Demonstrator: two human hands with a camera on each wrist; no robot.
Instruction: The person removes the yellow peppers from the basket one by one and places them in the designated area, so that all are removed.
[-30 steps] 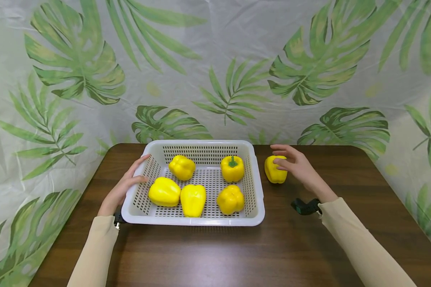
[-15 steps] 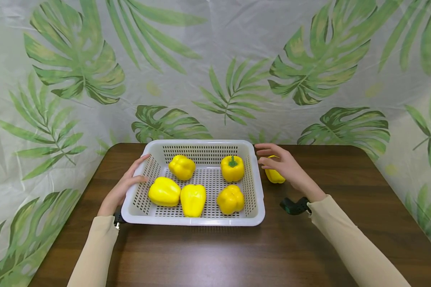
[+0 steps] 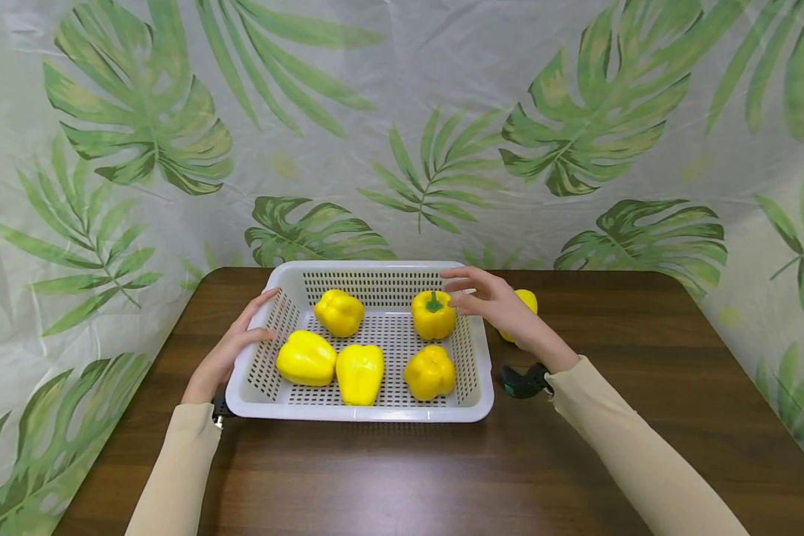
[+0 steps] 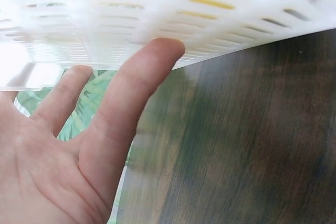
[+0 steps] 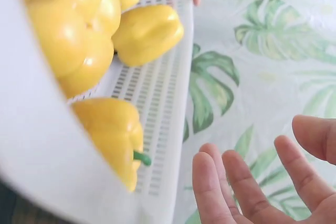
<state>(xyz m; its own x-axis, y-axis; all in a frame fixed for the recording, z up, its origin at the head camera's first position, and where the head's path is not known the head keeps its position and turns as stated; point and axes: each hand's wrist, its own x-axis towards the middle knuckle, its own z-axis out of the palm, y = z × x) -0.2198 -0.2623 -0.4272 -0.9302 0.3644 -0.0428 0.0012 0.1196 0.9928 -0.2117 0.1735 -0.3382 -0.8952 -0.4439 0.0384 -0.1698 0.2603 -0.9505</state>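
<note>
A white perforated plastic basket (image 3: 362, 414) stands on the table with several yellow bell peppers in it. One bell pepper (image 3: 430, 324) near its back right corner points a green stem upward. My left hand (image 3: 228, 352) rests against the basket's left side; the left wrist view shows its extended thumb (image 4: 131, 90) touching the slotted wall. Over the basket's right rim hovers my right hand (image 3: 505, 313), fingers spread and holding nothing, near the stemmed pepper. Behind that hand, outside the basket, another yellow bell pepper (image 3: 528, 299) sits on the table, partly hidden.
The dark wooden table (image 3: 388, 476) extends in front of the basket and to its right. A pale curtain with green leaf prints (image 3: 435, 175) hangs behind the table's back edge. A dark wrist device (image 3: 524, 380) is strapped to the right wrist.
My right hand has moved left, from beside the pepper on the table to over the basket's right rim. That pepper stays in place. The left hand and basket look unmoved.
</note>
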